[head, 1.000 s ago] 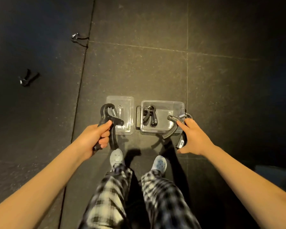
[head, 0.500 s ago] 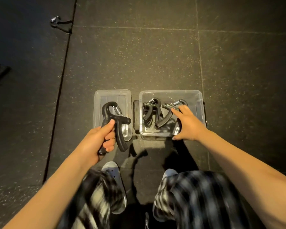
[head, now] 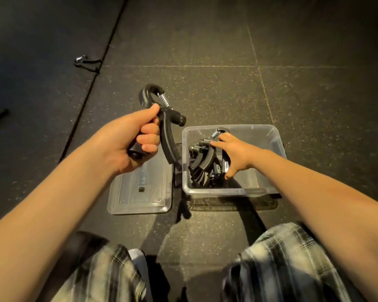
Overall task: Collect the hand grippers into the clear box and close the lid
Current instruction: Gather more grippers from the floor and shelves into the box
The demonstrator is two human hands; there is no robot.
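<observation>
The clear box [head: 227,191] is now reached into by the right hand [head: 236,153], which is curled around a second gripper [head: 216,134], set low among others [head: 200,162]. Above the lid [head: 140,197], a black gripper [head: 169,138] is held tight in the left hand [head: 127,140]. It has been raised higher and is likely to be dropped in next.

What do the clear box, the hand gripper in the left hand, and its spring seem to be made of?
Clear box: likely transparent plastic, glossy; the floor shows through its walls.
Hand gripper in the left hand: seemingly matte black plastic or rubber; dull, little shine.
Spring: probably bare metal; silvery coils glint.
</observation>
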